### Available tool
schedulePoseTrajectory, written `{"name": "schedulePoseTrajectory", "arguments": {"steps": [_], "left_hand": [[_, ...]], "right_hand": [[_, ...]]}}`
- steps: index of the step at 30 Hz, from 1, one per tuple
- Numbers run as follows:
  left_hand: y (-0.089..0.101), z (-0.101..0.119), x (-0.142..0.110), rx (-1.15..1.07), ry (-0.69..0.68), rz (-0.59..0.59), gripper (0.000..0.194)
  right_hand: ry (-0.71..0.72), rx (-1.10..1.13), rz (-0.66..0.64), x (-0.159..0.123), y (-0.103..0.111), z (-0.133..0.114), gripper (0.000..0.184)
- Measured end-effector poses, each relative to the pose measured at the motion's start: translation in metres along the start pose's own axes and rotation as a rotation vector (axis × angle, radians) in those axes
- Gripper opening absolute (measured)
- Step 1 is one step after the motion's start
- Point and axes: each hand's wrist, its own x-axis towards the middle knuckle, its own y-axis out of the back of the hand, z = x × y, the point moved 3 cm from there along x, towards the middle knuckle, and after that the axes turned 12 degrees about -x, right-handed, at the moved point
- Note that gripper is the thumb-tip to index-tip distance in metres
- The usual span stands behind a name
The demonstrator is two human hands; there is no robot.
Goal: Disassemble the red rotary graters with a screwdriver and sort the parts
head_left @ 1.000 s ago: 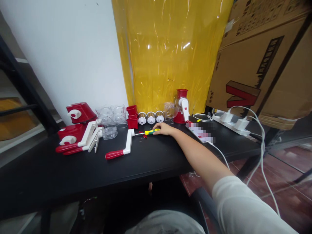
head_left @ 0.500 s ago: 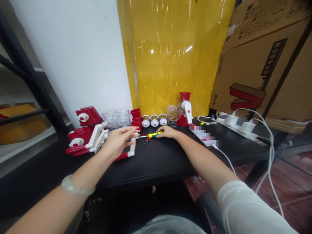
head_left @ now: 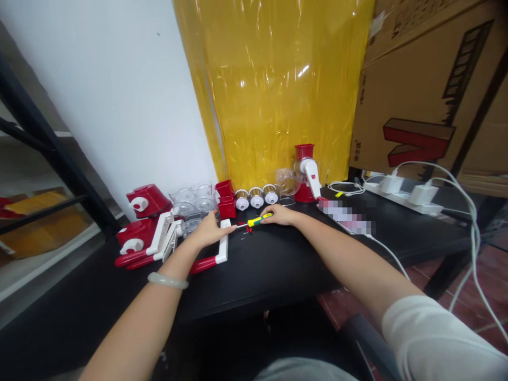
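Observation:
My right hand (head_left: pixel 282 215) rests on the black table (head_left: pixel 278 264) with its fingers closed on the end of a yellow and green screwdriver (head_left: pixel 259 219). My left hand (head_left: pixel 207 232) lies over the white arm of a crank handle with a red grip (head_left: pixel 216 252), fingers curled on it. Tiny red and metal bits (head_left: pixel 248 229) lie under the screwdriver's tip. Just behind stand three metal drum blades (head_left: pixel 256 197) and red cups (head_left: pixel 226 199).
Red and white grater bodies and handles (head_left: pixel 145 233) lie at the left with clear cups (head_left: pixel 190 197). An assembled red grater (head_left: pixel 305 174) stands at the back. A phone (head_left: pixel 346 219), a power strip (head_left: pixel 400 191) with cables, a cardboard box (head_left: pixel 432 90) and yellow film (head_left: pixel 273 90) fill the right and back.
My left hand came into view, reached forward and settled on the crank handle. My right hand stayed on the screwdriver. The camera shifted a little to the left.

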Motion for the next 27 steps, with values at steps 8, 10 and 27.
{"name": "schedulePoseTrajectory", "arguments": {"steps": [8,10,27], "left_hand": [[-0.012,-0.002,0.000,0.084,-0.041,-0.043,0.048],[-0.011,-0.001,0.000,0.046,-0.038,-0.026,0.045],[-0.015,-0.003,0.001,-0.749,0.171,0.010,0.048]], "right_hand": [[-0.014,0.075,0.037,0.003,0.001,0.002,0.027],[0.002,0.097,0.064,0.003,0.003,0.001,0.025],[0.028,0.408,0.315,-0.009,0.010,-0.037,0.027]]}}
